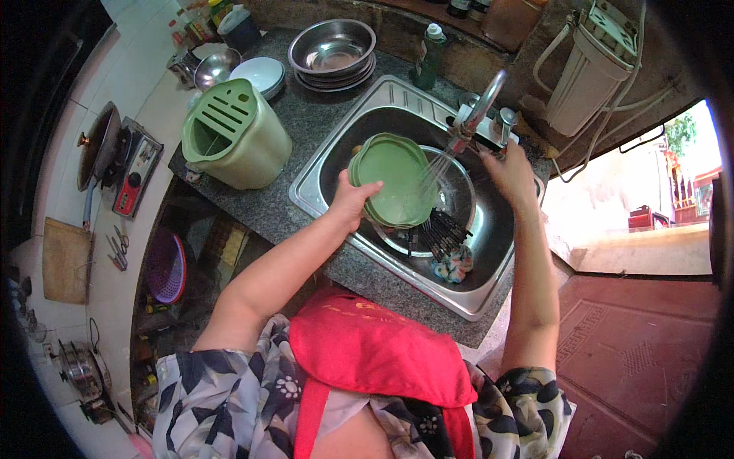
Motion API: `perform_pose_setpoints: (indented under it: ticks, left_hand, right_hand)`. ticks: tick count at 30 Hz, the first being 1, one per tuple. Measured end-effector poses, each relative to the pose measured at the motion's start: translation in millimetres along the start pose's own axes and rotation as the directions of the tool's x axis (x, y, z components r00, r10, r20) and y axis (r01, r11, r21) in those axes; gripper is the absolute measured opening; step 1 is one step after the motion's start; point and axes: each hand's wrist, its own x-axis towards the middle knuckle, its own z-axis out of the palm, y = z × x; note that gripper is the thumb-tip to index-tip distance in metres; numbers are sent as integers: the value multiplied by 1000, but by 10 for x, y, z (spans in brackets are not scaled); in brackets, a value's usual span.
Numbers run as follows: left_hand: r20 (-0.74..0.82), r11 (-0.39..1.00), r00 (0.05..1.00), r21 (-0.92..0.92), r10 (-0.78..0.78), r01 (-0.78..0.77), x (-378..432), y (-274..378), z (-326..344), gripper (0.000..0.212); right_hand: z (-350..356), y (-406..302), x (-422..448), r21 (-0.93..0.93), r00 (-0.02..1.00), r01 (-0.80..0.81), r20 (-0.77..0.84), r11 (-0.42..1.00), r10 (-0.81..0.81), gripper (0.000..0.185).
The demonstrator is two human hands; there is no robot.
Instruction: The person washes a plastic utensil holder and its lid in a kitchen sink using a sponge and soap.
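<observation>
My left hand (351, 202) grips the rim of a round green plastic container (395, 181), tilted under water running from the chrome faucet (487, 97). My right hand (509, 169) is at the faucet's lever handle (506, 119); its fingertips are partly hidden, so its grip cannot be told. Beneath the green container, a clear bowl (471, 192) stands in the stainless steel sink (493, 275). Several dark chopsticks (441, 234) lean in the bowl, and a crumpled multicoloured cloth (453, 265) lies beside it.
On the granite counter left of the sink stands a green utensil holder (252, 149). Behind are white bowls (258, 74), stacked metal basins (332, 49) and a green soap bottle (429, 57). A white water filter housing (590, 74) hangs at the right, with hoses.
</observation>
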Motion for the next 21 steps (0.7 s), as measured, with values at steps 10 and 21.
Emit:
perform_pose_setpoints:
  ticks: [10,21]
  left_hand:
    - [136,943,962,-204,-238,263,-181,-109,161,62]
    - [322,889,900,-254,-293,380,-195,-65,71,57]
  right_hand:
    - [1159,-141,-763,-194,929,323,251,926,-271,68]
    - [1360,-587,-600,-20,723,649,328,760,-608,57]
